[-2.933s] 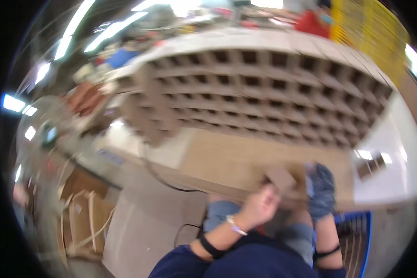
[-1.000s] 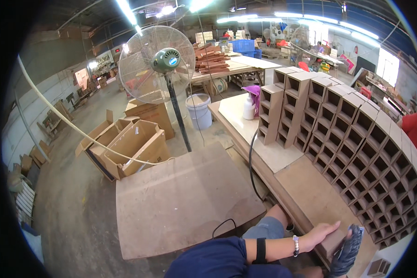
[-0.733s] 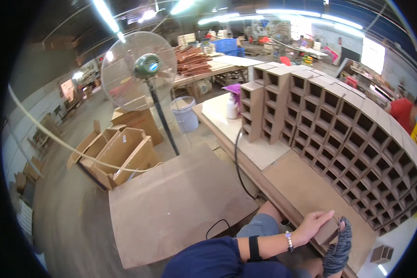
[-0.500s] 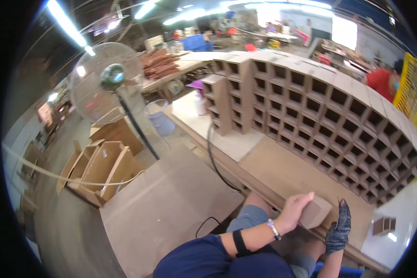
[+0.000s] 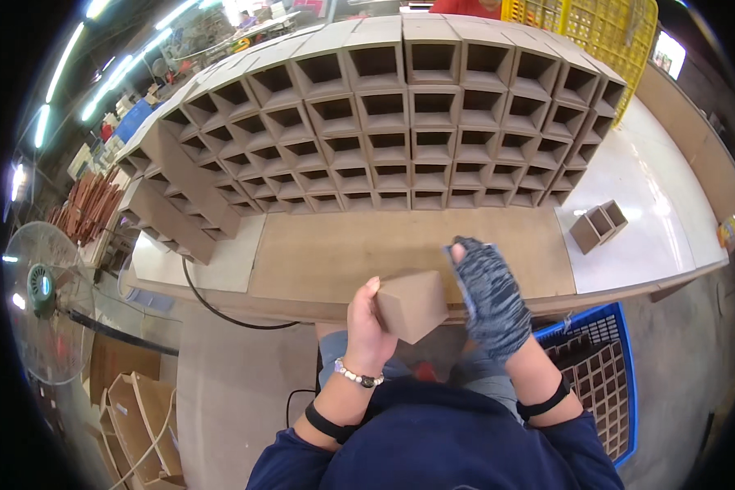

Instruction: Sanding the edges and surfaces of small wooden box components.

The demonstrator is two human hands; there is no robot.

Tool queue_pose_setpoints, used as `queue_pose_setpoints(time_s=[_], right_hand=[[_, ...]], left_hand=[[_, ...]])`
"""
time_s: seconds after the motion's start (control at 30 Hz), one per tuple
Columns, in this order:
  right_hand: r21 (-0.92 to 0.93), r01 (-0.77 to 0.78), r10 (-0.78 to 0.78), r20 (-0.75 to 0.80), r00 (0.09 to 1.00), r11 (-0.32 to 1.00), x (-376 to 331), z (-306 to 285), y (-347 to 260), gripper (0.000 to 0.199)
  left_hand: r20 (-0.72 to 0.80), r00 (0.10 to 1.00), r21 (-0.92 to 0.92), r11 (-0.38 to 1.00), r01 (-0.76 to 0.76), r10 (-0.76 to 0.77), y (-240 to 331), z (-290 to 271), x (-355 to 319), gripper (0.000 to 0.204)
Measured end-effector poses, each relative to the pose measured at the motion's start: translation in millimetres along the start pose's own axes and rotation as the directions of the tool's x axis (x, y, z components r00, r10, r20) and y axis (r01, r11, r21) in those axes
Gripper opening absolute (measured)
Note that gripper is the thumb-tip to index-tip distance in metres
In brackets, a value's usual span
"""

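Note:
My left hand, bare and with a beaded bracelet at its wrist, grips a small brown board box by its left side. The box is tilted just off the front edge of the workbench. My right hand, in a grey knitted glove with the thumb tip bare, is to the right of the box and apart from it. Along its palm side shows the edge of a thin flat grey piece; the glove covers most of it, so its kind is hidden.
A stacked wall of open brown boxes lines the bench's back. A small two-compartment box sits on the white right-hand surface. A blue crate with boxes stands low right, a yellow crate behind, a fan at left.
My view has swung to the right, bringing the box wall to the centre and the blue crate into sight. The left hand still holds the box; the gloved hand is turned with its back upward.

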State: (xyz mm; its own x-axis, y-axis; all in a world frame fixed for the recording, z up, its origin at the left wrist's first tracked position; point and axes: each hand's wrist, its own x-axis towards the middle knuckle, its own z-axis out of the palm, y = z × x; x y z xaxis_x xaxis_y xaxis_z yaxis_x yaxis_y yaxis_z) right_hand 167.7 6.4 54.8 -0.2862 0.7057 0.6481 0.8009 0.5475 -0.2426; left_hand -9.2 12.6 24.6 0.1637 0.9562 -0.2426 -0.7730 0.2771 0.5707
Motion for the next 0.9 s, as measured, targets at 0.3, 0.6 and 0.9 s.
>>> queue_pose_setpoints(time_s=[0.3,0.6,0.9], right_hand=[[-0.236,0.048,-0.027,0.095,0.995,0.97,-3.6,24.2,14.6,0.032],[0.106,0.118,-0.13,0.118,0.984,0.987,14.1,10.2,-7.6,0.031],[0.188,0.139,-0.145,0.021,0.989,0.972,7.9,12.6,-13.8,0.034]], left_hand=[[0.066,0.95,0.276,0.909,-0.311,0.305,-0.3,-4.7,-8.3,0.018],[0.19,0.897,0.473,0.764,-0.44,0.399,7.7,-6.8,-13.0,0.016],[0.222,0.921,0.295,0.878,-0.376,0.319,3.3,-13.3,-10.6,0.02]])
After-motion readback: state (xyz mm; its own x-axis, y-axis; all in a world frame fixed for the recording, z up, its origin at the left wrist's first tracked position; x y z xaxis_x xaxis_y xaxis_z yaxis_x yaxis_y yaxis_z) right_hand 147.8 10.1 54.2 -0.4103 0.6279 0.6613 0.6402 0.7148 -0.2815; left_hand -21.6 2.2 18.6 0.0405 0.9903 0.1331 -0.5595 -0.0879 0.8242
